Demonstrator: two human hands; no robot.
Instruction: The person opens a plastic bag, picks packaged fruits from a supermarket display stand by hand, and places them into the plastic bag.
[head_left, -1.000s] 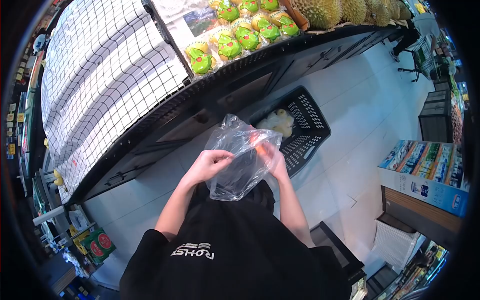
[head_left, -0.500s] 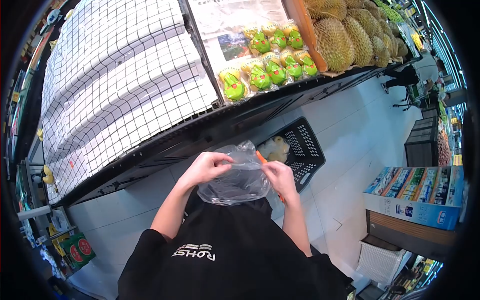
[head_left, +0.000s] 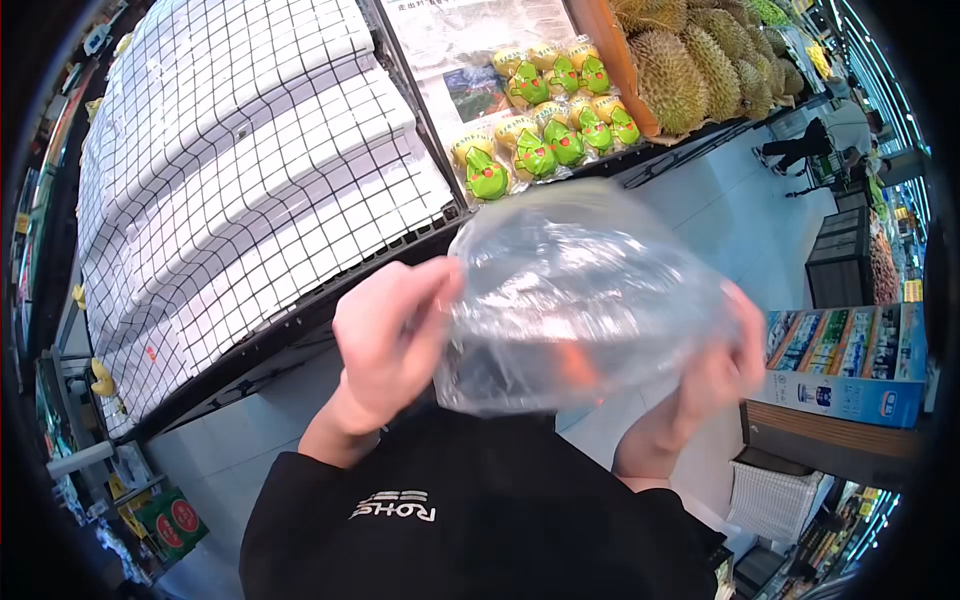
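A clear plastic bag [head_left: 575, 285] is stretched wide in front of my chest and blurred by motion. My left hand [head_left: 390, 335] grips its left edge between thumb and fingers. At the opposite edge, my right hand [head_left: 725, 355] is closed on the bag, its fingers smeared and partly covered by the film. A blurred orange strip [head_left: 575, 365] shows through the plastic; what it belongs to is hard to make out. The black basket on the floor is hidden behind the bag.
Beyond my hands runs a display stand with white tiers under black mesh [head_left: 260, 190], packaged green-and-yellow fruit [head_left: 565, 145] and durians [head_left: 665, 85]. To the right stands a blue carton of boxed goods [head_left: 845, 395]. A person [head_left: 845, 135] with a cart is farther off.
My hands have moved apart and upward, spreading the bunched bag wide. It now covers the basket from view. The camera view has shifted slightly.
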